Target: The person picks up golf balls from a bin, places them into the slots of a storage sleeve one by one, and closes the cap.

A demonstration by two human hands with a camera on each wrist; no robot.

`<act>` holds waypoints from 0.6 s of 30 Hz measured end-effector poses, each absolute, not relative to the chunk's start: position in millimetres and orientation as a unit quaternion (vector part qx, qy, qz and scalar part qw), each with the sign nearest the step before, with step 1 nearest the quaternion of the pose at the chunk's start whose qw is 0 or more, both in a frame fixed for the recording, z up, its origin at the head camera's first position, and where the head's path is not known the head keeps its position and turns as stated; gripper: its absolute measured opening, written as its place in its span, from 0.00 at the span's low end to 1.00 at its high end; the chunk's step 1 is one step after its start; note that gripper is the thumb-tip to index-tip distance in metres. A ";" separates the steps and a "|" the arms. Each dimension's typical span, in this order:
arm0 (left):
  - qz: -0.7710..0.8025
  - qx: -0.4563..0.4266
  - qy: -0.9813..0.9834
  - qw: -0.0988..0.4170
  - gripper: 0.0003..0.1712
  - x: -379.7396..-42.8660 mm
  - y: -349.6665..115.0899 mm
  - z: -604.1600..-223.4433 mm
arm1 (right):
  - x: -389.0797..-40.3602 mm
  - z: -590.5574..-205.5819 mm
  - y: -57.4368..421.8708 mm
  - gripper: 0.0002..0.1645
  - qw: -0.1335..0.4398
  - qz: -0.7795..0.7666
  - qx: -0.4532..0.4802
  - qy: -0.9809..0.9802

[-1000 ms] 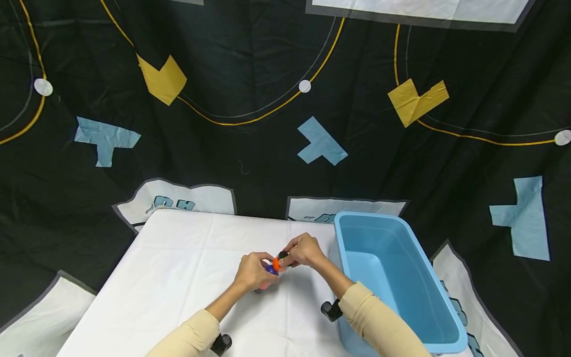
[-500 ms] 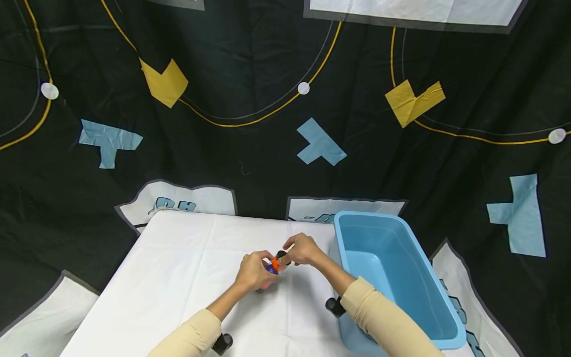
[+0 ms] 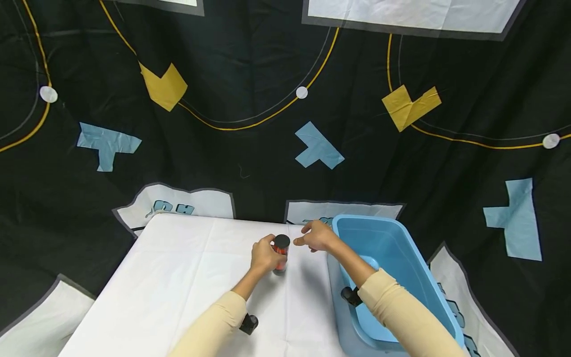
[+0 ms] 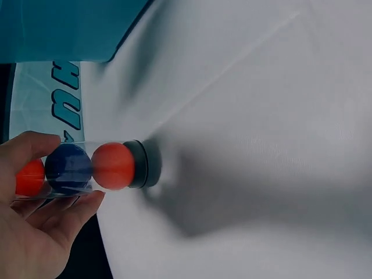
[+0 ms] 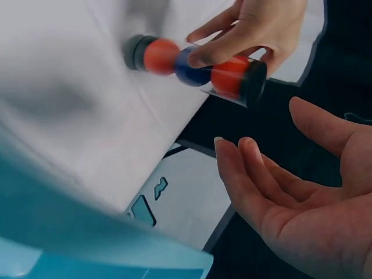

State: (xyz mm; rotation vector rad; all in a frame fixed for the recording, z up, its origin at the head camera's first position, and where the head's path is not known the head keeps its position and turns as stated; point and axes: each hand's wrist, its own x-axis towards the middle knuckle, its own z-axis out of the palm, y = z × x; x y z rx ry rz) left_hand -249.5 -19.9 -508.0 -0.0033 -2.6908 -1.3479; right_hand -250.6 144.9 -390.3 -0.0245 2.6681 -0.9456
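Note:
A clear tube (image 3: 281, 251) with black end caps stands upright or nearly so on the white table, or just above it. Inside it, in the left wrist view, an orange ball (image 4: 113, 166), a blue ball (image 4: 68, 169) and another orange ball (image 4: 30, 177) sit in a row. My left hand (image 3: 264, 256) grips the tube from the left, fingers curled round its side. My right hand (image 3: 317, 236) is apart from the tube, to its right, holding nothing. Its fingers look relaxed in the right wrist view, and a black cap (image 5: 254, 83) closes the tube's upper end.
A light blue bin (image 3: 337, 277) stands at the table's right side, under my right forearm. The white table (image 3: 192, 282) ends at a black backdrop (image 3: 250, 163) with tape pieces and hanging cords. A dark camera mount is on each wrist.
My right hand has let go of the black cap and moved right and away. My left hand has brought the tube from tilted to upright and shifted slightly right.

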 end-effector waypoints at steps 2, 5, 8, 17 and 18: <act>-0.444 0.010 -0.893 0.068 0.25 -250.4 -18.2 -512.0 | -249.4 -390.1 147.5 0.28 0.158 -0.334 -0.007 0.929; -0.441 0.019 -0.895 0.064 0.24 -250.3 -17.5 -516.7 | -247.2 -389.6 150.3 0.28 0.156 -0.335 -0.007 0.929; -0.441 0.012 -0.895 0.062 0.24 -249.6 -18.2 -518.6 | -245.9 -388.6 151.2 0.28 0.149 -0.335 -0.013 0.930; -0.400 -0.022 -0.916 0.006 0.33 -251.4 -26.9 -510.3 | -245.9 -387.6 155.5 0.27 0.132 -0.332 -0.011 0.934; -0.390 -0.030 -0.920 -0.005 0.35 -251.3 -30.1 -507.4 | -245.6 -386.8 157.4 0.26 0.121 -0.331 -0.010 0.936</act>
